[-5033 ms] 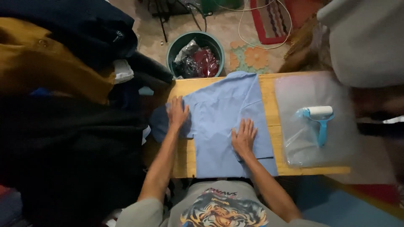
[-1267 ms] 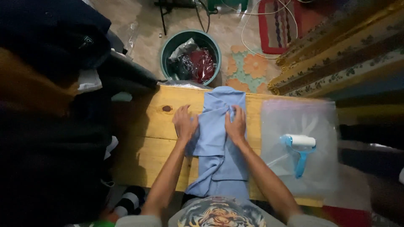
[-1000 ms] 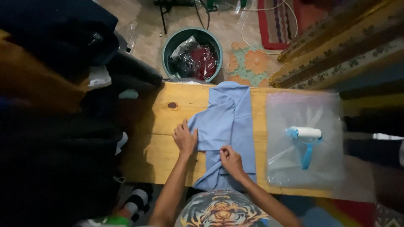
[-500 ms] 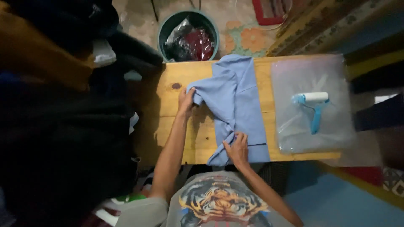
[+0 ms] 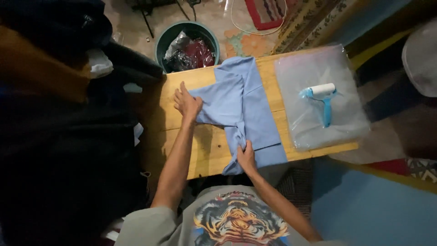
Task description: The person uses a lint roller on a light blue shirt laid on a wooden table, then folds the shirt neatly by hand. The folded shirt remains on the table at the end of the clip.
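Looking down: a person's own two arms reach onto a wooden table [image 5: 207,150], seen from a head camera.
Dark pile: dark and mustard clothes [image 5: 54,68] fill the frame from 8 to 11 o'clock, just beside the table's left end.
Left hand: the left hand [image 5: 186,102] lies flat, fingers straight and close together, pressing the left edge of a light blue shirt [image 5: 248,107], near the centre toward 10 o'clock.
Basin: a green basin [image 5: 187,45] holding red and dark bundles sits on the floor at 12 o'clock, just beyond the table.
Shirt: partly folded, it lies on the table at the centre, one flap drawn across its middle.
Right hand: the right hand [image 5: 246,157], at 6 o'clock of the shirt, pinches a bunched fold of its lower edge, fingers curled closed.
Bag: a clear plastic bag [image 5: 318,127] lies on the table at 3 o'clock.
Roller: a blue-handled lint roller [image 5: 322,98] rests on the bag.
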